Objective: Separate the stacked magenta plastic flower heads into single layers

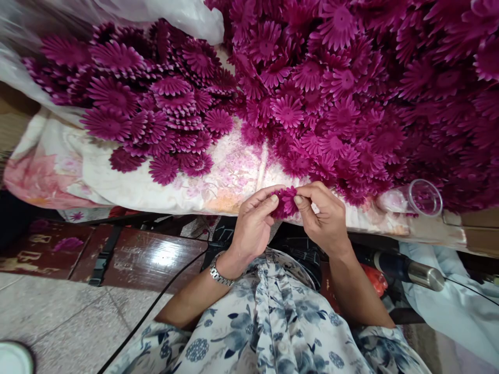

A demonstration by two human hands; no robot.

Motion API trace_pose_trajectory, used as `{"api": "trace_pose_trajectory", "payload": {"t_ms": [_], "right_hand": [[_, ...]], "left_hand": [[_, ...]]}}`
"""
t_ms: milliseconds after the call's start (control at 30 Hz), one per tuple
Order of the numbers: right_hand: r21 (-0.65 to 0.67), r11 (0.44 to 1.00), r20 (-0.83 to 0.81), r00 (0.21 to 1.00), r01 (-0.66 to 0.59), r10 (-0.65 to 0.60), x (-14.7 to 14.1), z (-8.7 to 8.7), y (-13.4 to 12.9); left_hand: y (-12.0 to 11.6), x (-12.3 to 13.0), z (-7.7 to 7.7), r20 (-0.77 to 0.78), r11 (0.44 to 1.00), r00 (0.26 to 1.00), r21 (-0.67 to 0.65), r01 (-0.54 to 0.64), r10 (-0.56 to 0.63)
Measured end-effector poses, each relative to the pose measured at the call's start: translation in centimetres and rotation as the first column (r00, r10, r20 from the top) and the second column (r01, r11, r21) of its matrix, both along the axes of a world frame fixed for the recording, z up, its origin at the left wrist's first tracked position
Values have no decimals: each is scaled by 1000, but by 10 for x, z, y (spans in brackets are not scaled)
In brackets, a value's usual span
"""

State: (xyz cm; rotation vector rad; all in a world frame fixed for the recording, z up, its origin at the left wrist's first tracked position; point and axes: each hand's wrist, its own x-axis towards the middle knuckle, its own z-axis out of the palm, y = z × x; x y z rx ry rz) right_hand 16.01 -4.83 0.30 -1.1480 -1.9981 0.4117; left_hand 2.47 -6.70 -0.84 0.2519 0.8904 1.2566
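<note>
A small magenta fabric flower (287, 201) is held between my two hands at the front edge of the cloth-covered table. My left hand (255, 218) pinches its left side between thumb and fingers. On the other side, the thumb and forefinger of my right hand (323, 214) grip its petals. Whether the flower is one layer or several, I cannot make out. Beyond my hands lies a large heap of loose magenta flowers (307, 114). Stacked petal layers of the same colour form a second pile (156, 104) at the left.
A clear plastic cup (424, 197) lies on its side at the table's right front. Plastic sheeting (175, 18) covers the back left. Below the edge are a dark red bench (144, 254) with a black strap (104, 257) and a steel-ended flask (424, 275).
</note>
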Motion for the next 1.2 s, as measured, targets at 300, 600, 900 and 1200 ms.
{"api": "trace_pose_trajectory", "payload": {"t_ms": [300,600,900,1200], "right_hand": [[66,997,91,996,-31,25,-1,-5,-4],[53,996,72,995,-74,70,2,-4,-4],[14,995,17,995,-98,98,5,-7,-3],[26,995,56,994,-100,98,5,-6,-3]], "left_hand": [[0,0,-1,-59,1000,998,20,10,-9],[-1,2,-3,-54,1000,999,14,-4,4],[-2,1,-3,-20,1000,1000,21,12,-12],[-2,0,-3,-29,1000,999,20,15,-15]]}}
